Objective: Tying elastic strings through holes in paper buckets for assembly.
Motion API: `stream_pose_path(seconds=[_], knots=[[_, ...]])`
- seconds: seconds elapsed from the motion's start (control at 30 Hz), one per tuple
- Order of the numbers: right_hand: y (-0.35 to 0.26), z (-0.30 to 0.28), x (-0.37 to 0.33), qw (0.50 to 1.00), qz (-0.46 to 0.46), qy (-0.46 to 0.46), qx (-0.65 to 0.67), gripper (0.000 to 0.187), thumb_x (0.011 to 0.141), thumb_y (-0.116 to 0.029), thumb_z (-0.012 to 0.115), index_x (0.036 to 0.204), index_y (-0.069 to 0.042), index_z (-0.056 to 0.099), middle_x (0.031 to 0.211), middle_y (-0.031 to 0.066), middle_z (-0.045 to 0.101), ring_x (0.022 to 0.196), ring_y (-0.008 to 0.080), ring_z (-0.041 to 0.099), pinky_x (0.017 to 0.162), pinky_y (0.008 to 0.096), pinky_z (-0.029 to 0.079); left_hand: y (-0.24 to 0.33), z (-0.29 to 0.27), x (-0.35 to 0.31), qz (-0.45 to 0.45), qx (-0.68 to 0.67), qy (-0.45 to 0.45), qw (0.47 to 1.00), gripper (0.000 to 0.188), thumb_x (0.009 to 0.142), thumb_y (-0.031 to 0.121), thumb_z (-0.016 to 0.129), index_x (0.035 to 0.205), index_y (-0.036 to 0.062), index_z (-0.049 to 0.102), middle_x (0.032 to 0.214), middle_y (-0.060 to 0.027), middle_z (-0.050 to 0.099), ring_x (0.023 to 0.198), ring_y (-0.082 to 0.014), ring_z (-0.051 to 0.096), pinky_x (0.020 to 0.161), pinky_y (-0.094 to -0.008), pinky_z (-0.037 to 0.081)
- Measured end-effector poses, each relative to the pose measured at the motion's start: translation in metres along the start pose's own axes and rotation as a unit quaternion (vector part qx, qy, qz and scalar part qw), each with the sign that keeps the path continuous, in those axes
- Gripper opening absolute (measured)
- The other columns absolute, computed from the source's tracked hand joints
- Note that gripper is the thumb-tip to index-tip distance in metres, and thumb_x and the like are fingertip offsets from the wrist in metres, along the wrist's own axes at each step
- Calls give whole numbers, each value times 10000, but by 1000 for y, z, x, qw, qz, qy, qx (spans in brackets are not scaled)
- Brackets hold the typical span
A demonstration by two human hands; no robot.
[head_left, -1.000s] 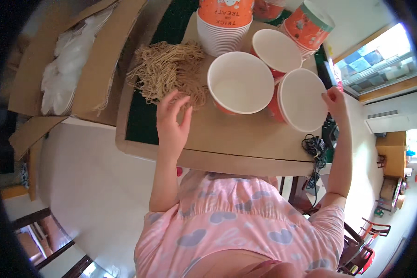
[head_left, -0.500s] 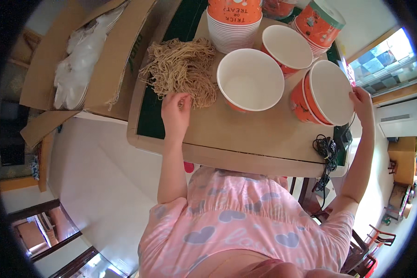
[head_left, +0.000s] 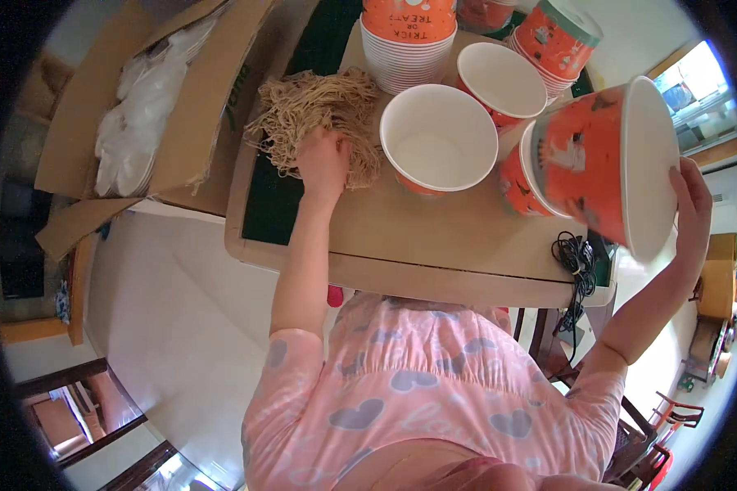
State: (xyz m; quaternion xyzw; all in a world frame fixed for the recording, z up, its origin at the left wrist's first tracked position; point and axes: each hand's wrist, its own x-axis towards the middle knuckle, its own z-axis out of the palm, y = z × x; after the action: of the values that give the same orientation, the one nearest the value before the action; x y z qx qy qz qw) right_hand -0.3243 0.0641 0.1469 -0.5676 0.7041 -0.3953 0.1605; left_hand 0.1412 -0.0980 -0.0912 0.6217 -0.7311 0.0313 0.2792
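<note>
My right hand [head_left: 692, 204] grips the rim of an orange paper bucket [head_left: 585, 155] with a white inside, tilted with its mouth to the right. This bucket is lifted partly out of another orange bucket [head_left: 522, 184] on the table. On the left, my left hand [head_left: 323, 166] has its fingers curled into a heap of beige string [head_left: 303, 102]; the fingertips are partly hidden among the strands. Between my hands stands an open bucket [head_left: 438, 139], white inside, with a second open bucket [head_left: 504, 80] just behind it.
Stacks of nested paper buckets [head_left: 407, 57] and upturned buckets [head_left: 558, 41] stand at the table's far side. A coiled black cable [head_left: 575, 266] hangs over the front right edge. Left of the table is an open cardboard box [head_left: 201, 106] holding white plastic-wrapped items [head_left: 143, 114].
My right hand has pulled one bucket up and rightward out of the nested pair, tipping it. My left hand has moved from the near edge of the string heap farther into it.
</note>
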Motion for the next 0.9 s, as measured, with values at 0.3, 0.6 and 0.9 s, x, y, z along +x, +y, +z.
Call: stream_pose_path(seconds=[0.3, 0.6, 0.9], knots=[[-31, 105, -82, 994, 10, -105, -30, 196, 915, -107, 565, 1079, -9, 608, 668, 36, 550, 592, 76, 468, 543, 249, 398, 24, -113, 77, 66, -170, 95, 979, 96, 845, 163, 667, 858, 68, 681, 811, -96, 594, 743, -252, 604, 680, -353, 475], [-9, 169, -105, 992, 71, -84, -57, 231, 882, -142, 612, 1100, -66, 612, 625, 133, 562, 546, 238, 550, 548, 348, 436, -31, -38, 2, -174, -113, -122, 971, 223, 833, 254, 692, 880, 38, 664, 847, -110, 647, 789, -274, 641, 704, -382, 497], [5, 164, -114, 998, 67, 9, 15, 257, 895, -79, 606, 1150, -99, 622, 679, 44, 581, 591, 96, 520, 576, 252, 449, -13, -28, -6, 46, 7, -77, 996, 67, 813, 81, 649, 876, 79, 673, 939, -106, 595, 935, -318, 590, 792, -403, 492]])
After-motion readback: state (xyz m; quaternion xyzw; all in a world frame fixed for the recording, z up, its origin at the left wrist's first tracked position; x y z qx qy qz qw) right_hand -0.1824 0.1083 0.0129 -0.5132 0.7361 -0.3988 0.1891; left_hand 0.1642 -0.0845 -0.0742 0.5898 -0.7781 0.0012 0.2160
